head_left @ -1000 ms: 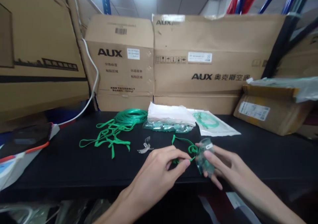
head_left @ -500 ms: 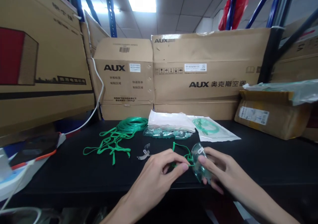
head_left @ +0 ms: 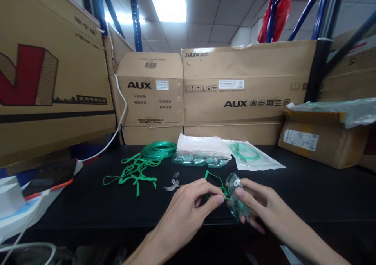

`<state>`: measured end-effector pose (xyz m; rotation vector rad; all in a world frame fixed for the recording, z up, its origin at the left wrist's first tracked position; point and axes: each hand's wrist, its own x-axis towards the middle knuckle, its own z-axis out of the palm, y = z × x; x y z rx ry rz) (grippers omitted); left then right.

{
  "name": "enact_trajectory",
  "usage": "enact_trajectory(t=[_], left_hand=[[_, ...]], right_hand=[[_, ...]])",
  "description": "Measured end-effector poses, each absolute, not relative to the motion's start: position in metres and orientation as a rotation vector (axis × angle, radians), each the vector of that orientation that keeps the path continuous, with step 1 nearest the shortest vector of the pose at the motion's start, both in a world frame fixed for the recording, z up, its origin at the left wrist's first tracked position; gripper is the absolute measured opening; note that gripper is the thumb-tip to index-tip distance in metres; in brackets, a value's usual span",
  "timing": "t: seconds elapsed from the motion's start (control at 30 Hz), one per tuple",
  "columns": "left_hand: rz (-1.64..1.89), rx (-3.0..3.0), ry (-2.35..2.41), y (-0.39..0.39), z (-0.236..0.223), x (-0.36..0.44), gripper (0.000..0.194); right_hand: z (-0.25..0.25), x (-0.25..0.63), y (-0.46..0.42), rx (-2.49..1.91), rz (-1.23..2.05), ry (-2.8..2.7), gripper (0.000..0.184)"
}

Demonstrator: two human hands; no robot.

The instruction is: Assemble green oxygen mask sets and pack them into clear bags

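Observation:
My right hand is closed around a clear green oxygen mask, held tilted above the front part of the black table. Between the thumb and fingertips of my left hand is pinched a thin green elastic strap. The strap runs to the mask's near side, and part of it curls on the table behind my left fingers. Just left of that hand lies a small clear plastic piece. Further left, loose green straps spread out in front of a coil of green tubing.
Behind my hands sit a stack of white packets with bagged masks and a flat packet with tubing. Cardboard boxes wall the back; a smaller box stands right. A power strip and phone lie left.
The camera view has tilted upward. My right hand has turned the mask slightly and brought it closer to my left hand, which keeps its pinch on the strap.

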<state>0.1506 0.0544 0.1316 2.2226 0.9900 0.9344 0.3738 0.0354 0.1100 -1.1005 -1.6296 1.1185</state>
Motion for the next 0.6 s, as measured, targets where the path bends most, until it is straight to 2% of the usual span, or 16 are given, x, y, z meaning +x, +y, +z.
enact_trajectory(t=[0.33,0.6], left_hand=[[0.931,2.214,0.984,0.0547,0.1299,0.1496,0.025],[0.914,2.171,0.967,0.0553,0.1302,0.1484,0.024]], right_hand=[[0.1151,0.3669,0.0309,-1.118,1.076,-1.577,0.037],[0.1109,0.3649,0.0313,-1.158,1.025,-1.578,0.042]])
